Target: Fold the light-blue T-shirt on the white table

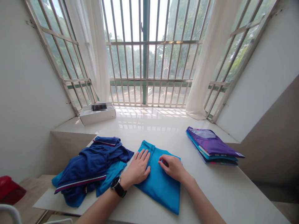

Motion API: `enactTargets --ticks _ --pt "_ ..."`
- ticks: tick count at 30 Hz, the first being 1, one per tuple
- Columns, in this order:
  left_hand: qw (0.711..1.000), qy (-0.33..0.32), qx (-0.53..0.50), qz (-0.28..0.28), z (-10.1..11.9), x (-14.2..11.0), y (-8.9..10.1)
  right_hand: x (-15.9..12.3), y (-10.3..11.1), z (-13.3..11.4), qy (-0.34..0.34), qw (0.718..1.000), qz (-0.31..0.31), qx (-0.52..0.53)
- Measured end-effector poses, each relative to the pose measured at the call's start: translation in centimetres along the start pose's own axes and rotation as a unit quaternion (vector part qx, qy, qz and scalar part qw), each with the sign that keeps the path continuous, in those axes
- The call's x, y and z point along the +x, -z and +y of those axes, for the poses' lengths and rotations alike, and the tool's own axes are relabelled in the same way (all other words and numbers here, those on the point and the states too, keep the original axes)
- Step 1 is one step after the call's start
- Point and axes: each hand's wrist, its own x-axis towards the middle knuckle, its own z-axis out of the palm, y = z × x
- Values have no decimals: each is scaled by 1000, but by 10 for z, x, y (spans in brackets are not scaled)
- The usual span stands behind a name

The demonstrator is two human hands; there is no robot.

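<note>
A folded turquoise garment (161,186) lies on the white table (224,193) in front of me. My left hand (137,169), with a black watch on its wrist, rests flat on the garment's left part with its fingers stretched out. My right hand (172,167) lies on the garment's upper middle with its fingers curled, the fingertips pinching a bit of the cloth. A loose heap of dark blue clothes (93,166) with striped trim lies just left of my left hand, over another turquoise piece.
A neat stack of folded purple and blue clothes (211,146) sits at the table's right. A white box (97,113) stands on the window ledge at the back left. Barred windows and white curtains lie behind. A red object (9,189) is at the lower left.
</note>
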Motion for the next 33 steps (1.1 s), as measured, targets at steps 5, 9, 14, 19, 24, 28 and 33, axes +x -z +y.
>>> enactTargets --ticks 5,9,14,19,24,28,33 --pt "998 -52 18 9 -7 8 -5 1 -9 5 8 999 -7 -48" --pt "991 -133 2 23 -16 29 1 1 -4 12 -51 995 -3 -80" --pt "981 -178 -14 72 -22 54 15 -2 4 14 -102 988 -3 -115" --pt "991 -109 -19 71 -20 47 16 -6 7 15 -124 986 -12 -113" --pt "995 -83 -42 39 -21 34 10 -2 6 10 -72 990 -6 -124" --pt "995 -86 -32 34 -21 35 7 12 -2 12 60 988 74 -123" --pt "997 -75 -19 28 -22 36 4 22 -14 30 93 986 90 -109"
